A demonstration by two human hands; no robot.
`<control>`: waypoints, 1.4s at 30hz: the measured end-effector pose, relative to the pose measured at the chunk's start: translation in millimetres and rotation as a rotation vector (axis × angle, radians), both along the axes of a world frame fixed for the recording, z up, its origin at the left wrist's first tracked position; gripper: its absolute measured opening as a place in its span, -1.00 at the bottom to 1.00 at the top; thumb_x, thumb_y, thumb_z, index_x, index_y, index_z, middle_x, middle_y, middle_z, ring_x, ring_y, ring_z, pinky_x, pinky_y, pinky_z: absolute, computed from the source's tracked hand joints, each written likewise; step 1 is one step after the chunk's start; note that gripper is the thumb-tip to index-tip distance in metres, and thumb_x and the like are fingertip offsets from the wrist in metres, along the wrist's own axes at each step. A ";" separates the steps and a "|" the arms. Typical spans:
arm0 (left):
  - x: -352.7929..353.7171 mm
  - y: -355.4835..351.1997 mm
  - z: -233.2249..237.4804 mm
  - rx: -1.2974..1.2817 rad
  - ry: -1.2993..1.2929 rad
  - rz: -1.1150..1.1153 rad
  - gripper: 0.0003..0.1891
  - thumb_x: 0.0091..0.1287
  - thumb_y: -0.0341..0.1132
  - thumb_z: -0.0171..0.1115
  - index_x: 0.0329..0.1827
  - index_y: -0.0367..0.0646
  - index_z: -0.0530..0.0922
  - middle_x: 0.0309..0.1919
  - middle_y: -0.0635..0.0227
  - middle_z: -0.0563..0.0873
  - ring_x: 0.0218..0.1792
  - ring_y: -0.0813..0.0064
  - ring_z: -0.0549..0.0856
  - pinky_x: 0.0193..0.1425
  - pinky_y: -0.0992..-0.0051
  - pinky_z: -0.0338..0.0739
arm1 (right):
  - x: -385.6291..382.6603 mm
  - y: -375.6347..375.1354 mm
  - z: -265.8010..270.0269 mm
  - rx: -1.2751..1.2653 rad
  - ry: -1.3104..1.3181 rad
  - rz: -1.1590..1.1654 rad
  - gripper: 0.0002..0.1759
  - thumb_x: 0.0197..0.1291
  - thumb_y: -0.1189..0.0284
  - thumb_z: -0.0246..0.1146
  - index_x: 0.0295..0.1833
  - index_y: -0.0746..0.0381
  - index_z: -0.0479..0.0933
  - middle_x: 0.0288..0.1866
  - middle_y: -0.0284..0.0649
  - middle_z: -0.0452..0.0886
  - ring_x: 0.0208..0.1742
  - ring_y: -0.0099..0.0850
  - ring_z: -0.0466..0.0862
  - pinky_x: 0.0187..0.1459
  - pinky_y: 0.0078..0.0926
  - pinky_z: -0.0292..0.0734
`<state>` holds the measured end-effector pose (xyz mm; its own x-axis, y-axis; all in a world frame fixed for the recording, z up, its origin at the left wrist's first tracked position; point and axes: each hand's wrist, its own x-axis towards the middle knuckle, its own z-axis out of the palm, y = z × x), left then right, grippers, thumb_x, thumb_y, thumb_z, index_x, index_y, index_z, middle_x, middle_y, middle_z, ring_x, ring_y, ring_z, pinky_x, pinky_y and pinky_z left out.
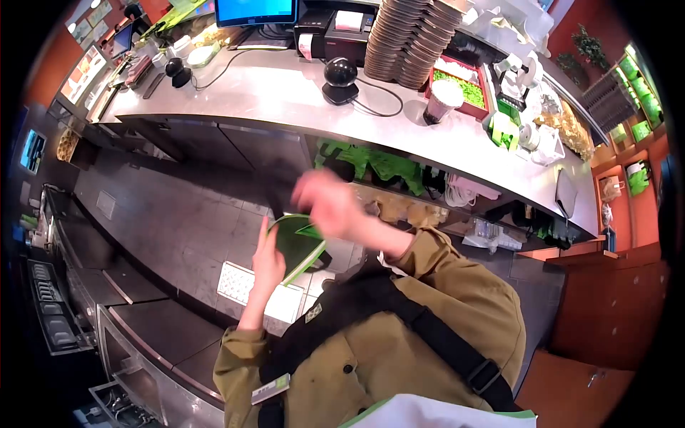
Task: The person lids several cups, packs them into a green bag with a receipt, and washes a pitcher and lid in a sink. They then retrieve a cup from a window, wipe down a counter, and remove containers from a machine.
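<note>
In the head view my left hand point(267, 265) is below the middle, one finger pointing up along the left side of a green-edged, dark green item point(289, 246), which it holds. My right hand point(325, 203) is raised over the item's upper right edge and smeared by motion, so its fingers cannot be made out. A small bright green flap shows just under my right hand. Beneath the item, a white perforated panel point(235, 280) lies low down, partly hidden by my left hand.
A long counter point(250, 85) runs across the top, bearing a black round device point(340, 71), a printer point(349, 36), stacked brown trays point(407, 43), a lidded cup point(442, 100) and a monitor point(255, 11). Shelves with green bags point(392, 164) sit below it. Dark equipment point(53, 307) lines the left.
</note>
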<state>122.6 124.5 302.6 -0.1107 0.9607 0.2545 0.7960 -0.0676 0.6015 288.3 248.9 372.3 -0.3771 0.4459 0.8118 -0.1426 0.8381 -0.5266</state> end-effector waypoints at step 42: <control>54.3 -125.1 -41.3 0.314 -0.299 0.390 -0.77 0.14 -0.32 0.00 -0.12 -0.03 0.47 -0.42 0.31 0.59 -0.50 0.27 0.56 -0.40 0.33 0.44 | -58.4 -70.6 -126.6 0.073 -1.070 0.815 -0.81 0.00 0.46 0.10 -0.24 0.29 0.44 -0.27 -0.11 0.49 -0.21 -0.32 0.48 -0.21 -0.44 0.40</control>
